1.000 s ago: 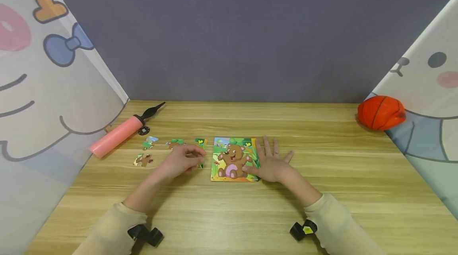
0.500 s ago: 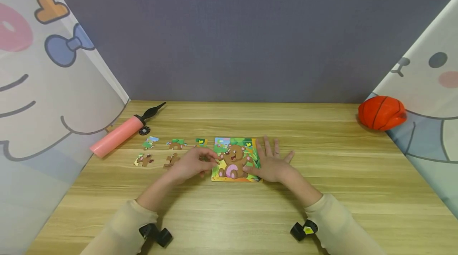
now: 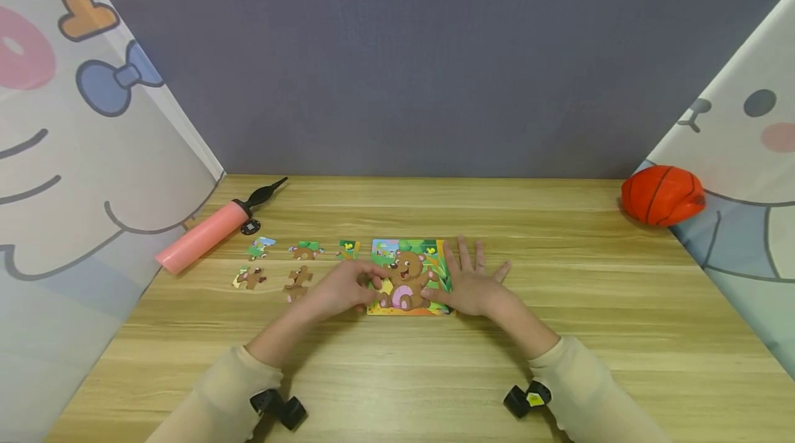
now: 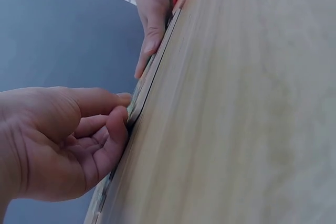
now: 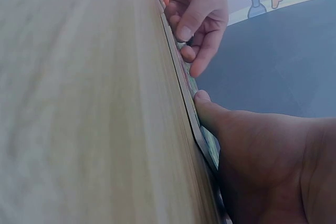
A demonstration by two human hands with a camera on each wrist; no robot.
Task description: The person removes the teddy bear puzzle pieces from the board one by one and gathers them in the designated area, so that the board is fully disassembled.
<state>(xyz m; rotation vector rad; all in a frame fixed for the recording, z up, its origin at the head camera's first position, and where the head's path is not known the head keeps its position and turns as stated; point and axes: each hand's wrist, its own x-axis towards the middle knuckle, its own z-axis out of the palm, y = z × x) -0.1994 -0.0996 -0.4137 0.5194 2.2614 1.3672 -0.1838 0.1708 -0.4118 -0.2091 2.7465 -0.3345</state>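
Observation:
A bear-picture puzzle board [image 3: 406,274] lies flat on the wooden table. My right hand [image 3: 473,288] rests on its right edge, fingers spread, thumb across the picture. At the board's left edge, my left hand [image 3: 343,288] pinches a small puzzle piece between thumb and fingers. In the right wrist view a dark edge of this puzzle piece [image 5: 185,41] shows at the thumb tip; the fingers hide most of it. Left of the board lie several loose pieces, among them a green corner piece [image 3: 349,248], a bear piece [image 3: 298,281] and another brown piece [image 3: 250,279].
A pink hand pump [image 3: 205,236] with a black nozzle lies at the back left, a small black disc [image 3: 250,227] beside it. A red, partly deflated ball [image 3: 662,196] sits at the back right. A grey panel [image 3: 422,63] rises behind the table.
My left hand has moved right, from the loose pieces to the board's left edge, taking a dark green puzzle piece from beside the board. The right hand has stayed put.

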